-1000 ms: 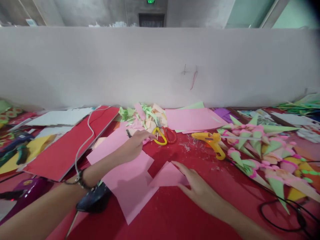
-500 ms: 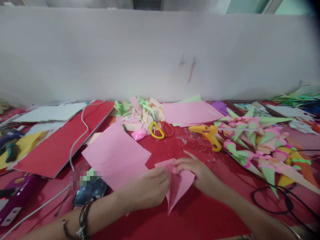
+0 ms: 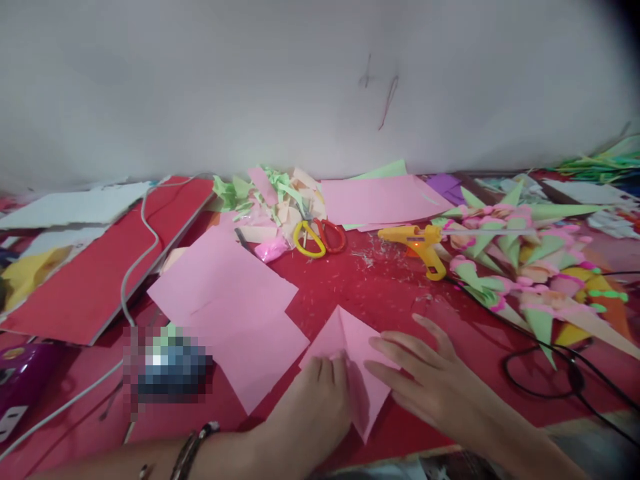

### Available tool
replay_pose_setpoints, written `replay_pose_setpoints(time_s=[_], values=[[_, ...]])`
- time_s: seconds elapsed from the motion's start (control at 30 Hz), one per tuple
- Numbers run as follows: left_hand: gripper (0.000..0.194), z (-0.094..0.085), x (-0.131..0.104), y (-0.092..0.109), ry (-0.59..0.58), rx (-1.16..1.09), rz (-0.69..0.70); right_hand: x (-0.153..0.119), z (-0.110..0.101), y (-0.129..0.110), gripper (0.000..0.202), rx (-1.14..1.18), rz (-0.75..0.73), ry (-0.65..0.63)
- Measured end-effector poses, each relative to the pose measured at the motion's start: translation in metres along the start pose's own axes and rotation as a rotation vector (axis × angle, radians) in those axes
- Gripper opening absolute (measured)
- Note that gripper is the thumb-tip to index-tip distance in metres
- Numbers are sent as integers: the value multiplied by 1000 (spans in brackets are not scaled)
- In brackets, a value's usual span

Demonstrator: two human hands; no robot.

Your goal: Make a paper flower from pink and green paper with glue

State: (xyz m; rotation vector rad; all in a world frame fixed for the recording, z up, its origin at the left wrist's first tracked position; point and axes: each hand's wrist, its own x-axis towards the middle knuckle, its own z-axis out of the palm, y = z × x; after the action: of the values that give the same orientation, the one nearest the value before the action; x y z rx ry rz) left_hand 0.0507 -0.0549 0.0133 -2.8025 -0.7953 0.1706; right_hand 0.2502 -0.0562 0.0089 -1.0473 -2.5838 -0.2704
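A small square of pink paper [image 3: 353, 340] with a crease down its middle lies turned cornerwise on the red tabletop. Curled fingers of my left hand [image 3: 320, 403] hold its left half, the thumb hidden. My right hand [image 3: 425, 370] is open, its spread fingers resting along the paper's right edge. Larger pink sheets [image 3: 225, 293] lie to the left of my hands. Beyond the square are scissors [image 3: 320, 239] with one yellow and one red handle, and a yellow glue gun [image 3: 419, 247] with its small light lit.
Green and pink paper cones [image 3: 530, 253] are heaped at the right, near a black cable [image 3: 505, 350]. Paper scraps [image 3: 275, 200] pile up by the wall. A red board [image 3: 115, 267] with a white cord [image 3: 135, 267] lies left. Pink sheets [image 3: 380, 199] lie at the back.
The creased pink paper has been opened out and laid flatter on the table. My right hand has gone from pinching its top edge to spread fingers. The view has tilted down.
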Motion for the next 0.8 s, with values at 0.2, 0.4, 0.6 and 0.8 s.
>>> replay_pose_setpoints(time_s=[0.2,0.4,0.6,0.8], values=[[34,-5,2,-19,-46,-171,50,-1,6,8,30,251,69,-60],[20,8,-5,-42,21,-447,-112,10,1,24,22,595,255,-222],[28,12,0,-46,72,-547,-320,24,7,25,29,462,427,-291],[27,11,3,-45,78,-436,-315,28,10,21,34,343,500,-324]])
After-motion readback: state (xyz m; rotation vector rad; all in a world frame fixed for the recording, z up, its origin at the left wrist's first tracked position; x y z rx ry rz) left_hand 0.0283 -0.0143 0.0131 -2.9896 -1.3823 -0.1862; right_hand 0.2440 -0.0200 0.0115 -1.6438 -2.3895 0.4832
